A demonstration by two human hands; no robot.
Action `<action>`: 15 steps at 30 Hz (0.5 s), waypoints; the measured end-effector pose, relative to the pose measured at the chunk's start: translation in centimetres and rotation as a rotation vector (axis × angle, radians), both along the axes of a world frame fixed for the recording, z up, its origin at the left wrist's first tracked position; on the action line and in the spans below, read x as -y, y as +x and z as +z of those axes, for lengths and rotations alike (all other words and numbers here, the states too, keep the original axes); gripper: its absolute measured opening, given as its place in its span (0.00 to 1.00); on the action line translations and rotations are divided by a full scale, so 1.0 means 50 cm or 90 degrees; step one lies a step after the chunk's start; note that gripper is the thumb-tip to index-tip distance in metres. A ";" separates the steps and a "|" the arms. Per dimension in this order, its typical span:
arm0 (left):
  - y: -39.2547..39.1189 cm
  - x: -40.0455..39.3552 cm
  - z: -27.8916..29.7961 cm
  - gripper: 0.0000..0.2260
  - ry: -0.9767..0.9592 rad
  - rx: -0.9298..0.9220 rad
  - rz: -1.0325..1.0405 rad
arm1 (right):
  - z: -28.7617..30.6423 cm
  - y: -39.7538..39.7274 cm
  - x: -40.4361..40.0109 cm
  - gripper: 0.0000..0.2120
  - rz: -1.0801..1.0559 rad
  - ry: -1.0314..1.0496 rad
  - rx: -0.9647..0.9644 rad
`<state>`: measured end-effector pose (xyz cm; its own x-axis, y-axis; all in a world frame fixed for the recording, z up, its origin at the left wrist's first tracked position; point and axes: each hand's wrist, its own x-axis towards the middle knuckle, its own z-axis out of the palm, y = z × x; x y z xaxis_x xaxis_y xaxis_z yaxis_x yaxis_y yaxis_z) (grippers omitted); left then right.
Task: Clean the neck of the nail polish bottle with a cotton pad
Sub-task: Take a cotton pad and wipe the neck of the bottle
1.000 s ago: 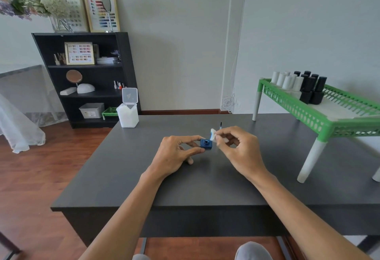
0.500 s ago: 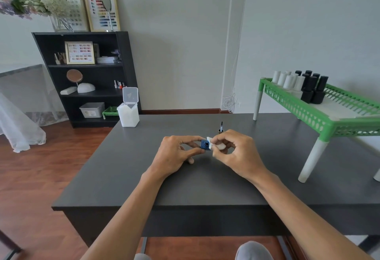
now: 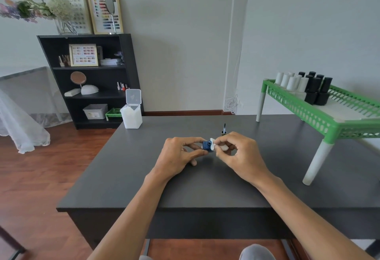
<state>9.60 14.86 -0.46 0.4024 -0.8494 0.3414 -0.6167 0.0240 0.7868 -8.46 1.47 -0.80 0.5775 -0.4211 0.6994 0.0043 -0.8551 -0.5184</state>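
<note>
A small blue nail polish bottle [image 3: 206, 146] stands uncapped on the dark table [image 3: 144, 177], pinched between thumb and fingers of my left hand [image 3: 177, 159]. My right hand [image 3: 238, 155] holds a white cotton pad [image 3: 213, 144] folded between its fingertips, pressed against the right side of the bottle's neck. The bottle's cap [image 3: 224, 131] stands upside down just behind my right hand, its brush pointing up.
A white box of cotton pads [image 3: 131, 113] with its lid up sits at the table's far left corner. A green plastic rack [image 3: 320, 111] with several white and black bottles stands on the table's right side. A black shelf stands by the wall.
My right hand came down from above the bottle and brought the cotton pad against the neck, then shifted slightly around it. The left hand kept its hold on the bottle.
</note>
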 end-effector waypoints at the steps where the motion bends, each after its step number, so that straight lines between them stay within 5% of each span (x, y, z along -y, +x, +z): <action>1: 0.001 -0.001 0.000 0.15 0.003 -0.001 0.003 | 0.000 0.001 0.001 0.06 -0.001 0.000 0.002; 15: 0.006 0.002 -0.003 0.14 0.040 0.033 0.029 | -0.001 0.004 0.001 0.05 -0.001 0.082 -0.042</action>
